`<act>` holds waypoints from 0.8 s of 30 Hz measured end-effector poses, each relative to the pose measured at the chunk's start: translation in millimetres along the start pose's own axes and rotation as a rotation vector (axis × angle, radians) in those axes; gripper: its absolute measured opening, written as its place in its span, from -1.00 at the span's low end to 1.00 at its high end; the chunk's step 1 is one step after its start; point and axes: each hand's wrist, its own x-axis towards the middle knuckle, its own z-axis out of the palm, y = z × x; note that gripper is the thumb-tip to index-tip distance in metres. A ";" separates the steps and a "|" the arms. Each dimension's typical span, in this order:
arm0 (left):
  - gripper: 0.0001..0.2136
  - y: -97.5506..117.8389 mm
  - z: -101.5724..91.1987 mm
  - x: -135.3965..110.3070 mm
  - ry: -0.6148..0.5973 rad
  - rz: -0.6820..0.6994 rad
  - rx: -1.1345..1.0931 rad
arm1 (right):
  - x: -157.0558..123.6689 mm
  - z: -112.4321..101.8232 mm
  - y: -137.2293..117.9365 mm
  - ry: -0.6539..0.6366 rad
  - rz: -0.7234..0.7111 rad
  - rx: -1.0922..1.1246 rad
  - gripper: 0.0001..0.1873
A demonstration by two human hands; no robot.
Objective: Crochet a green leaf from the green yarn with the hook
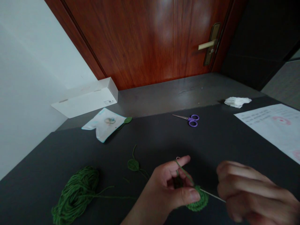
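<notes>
My left hand [167, 187] pinches a small green crocheted piece [199, 201] between thumb and fingers, with green yarn running over its raised index finger. My right hand [252, 193] is closed round a thin crochet hook [212, 195] whose tip enters the green piece. A skein of green yarn [76, 193] lies on the dark table [225, 140] to the left, its strand trailing toward my left hand. A finished green crocheted leaf [133, 164] lies just beyond my left hand.
Purple-handled scissors [190, 119] lie mid-table. A clear plastic bag [104, 123] with another green leaf [127, 120] beside it sits at the back left, near a white box [87, 98]. Printed paper [276, 126] and a crumpled tissue [237, 101] are at the right. A wooden door [150, 40] stands behind.
</notes>
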 end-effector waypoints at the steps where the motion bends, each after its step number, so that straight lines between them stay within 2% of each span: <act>1: -0.32 0.2 -0.1 -0.1 -0.015 0.009 -0.001 | 2.4 0.4 -0.9 -0.038 0.023 0.066 -0.62; 3: -0.39 0.7 -0.8 -0.3 -0.064 -0.013 -0.047 | 8.4 2.9 -3.0 -0.029 0.145 0.256 -0.60; 7: -0.41 1.2 -2.9 0.2 -0.157 -0.055 -0.170 | 22.1 15.3 -5.9 0.211 0.568 0.716 -0.51; 9: -0.40 0.7 -3.4 0.6 -0.145 -0.037 -0.185 | 27.4 21.9 -5.4 0.263 0.749 0.901 -0.53; 11: -0.41 -0.2 -3.5 0.9 -0.096 -0.007 -0.166 | 30.1 26.5 -3.9 0.294 0.855 1.029 -0.57; 14: -0.41 -1.7 -4.0 1.3 -0.057 0.018 -0.151 | 29.9 29.0 -3.0 0.318 0.884 1.085 -0.59; 18: -0.41 -2.7 -6.3 2.1 -0.109 -0.035 -0.181 | 28.8 27.4 -6.7 0.301 0.845 0.938 -0.52; 24: -0.35 -5.3 -9.2 6.0 -0.276 -0.117 -0.187 | 22.6 20.5 -5.1 0.184 0.576 0.762 -0.48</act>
